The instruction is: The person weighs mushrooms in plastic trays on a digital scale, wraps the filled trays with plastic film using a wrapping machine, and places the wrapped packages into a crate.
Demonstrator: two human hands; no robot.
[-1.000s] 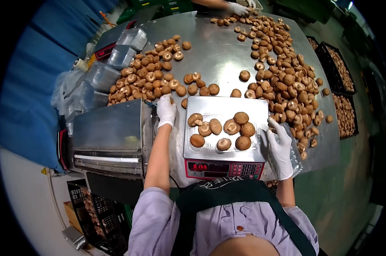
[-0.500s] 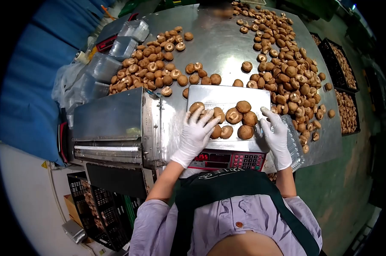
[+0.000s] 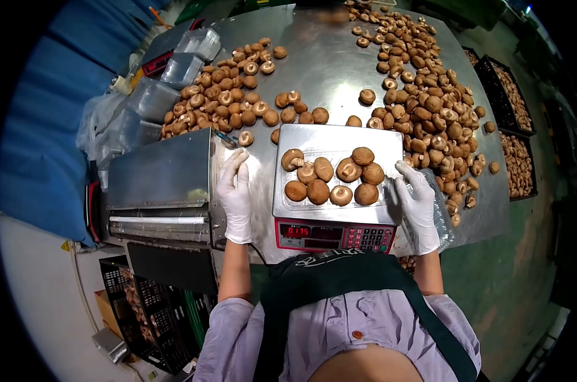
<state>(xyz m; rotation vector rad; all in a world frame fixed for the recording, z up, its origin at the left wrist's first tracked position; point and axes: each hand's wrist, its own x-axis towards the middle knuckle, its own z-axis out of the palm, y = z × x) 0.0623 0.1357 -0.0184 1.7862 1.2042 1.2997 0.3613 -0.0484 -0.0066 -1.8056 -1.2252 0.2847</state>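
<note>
In the head view, brown mushrooms (image 3: 318,191) lie in two groups in a clear plastic tray (image 3: 331,155) on the metal pan of a red digital scale (image 3: 335,233). Its red display seems to read 0.175. My left hand (image 3: 237,198), in a white glove, is apart from the scale at its left, beside the metal box machine; it is open and holds nothing. My right hand (image 3: 418,207), gloved too, is open along the pan's right edge, its fingers slightly bent. Whether it touches the pan I cannot tell. Clear plastic trays (image 3: 442,219) lie behind it.
A large mushroom heap (image 3: 435,114) spreads over the steel table's (image 3: 314,57) right side, a smaller heap (image 3: 221,95) over its left. Stacked clear trays (image 3: 153,100) stand far left. The metal box machine (image 3: 161,172) borders the left hand. Mushroom crates (image 3: 518,162) stand at right.
My left hand has let go of the mushrooms over the tray and moved left off the scale. The display has changed. My right hand stays almost in place.
</note>
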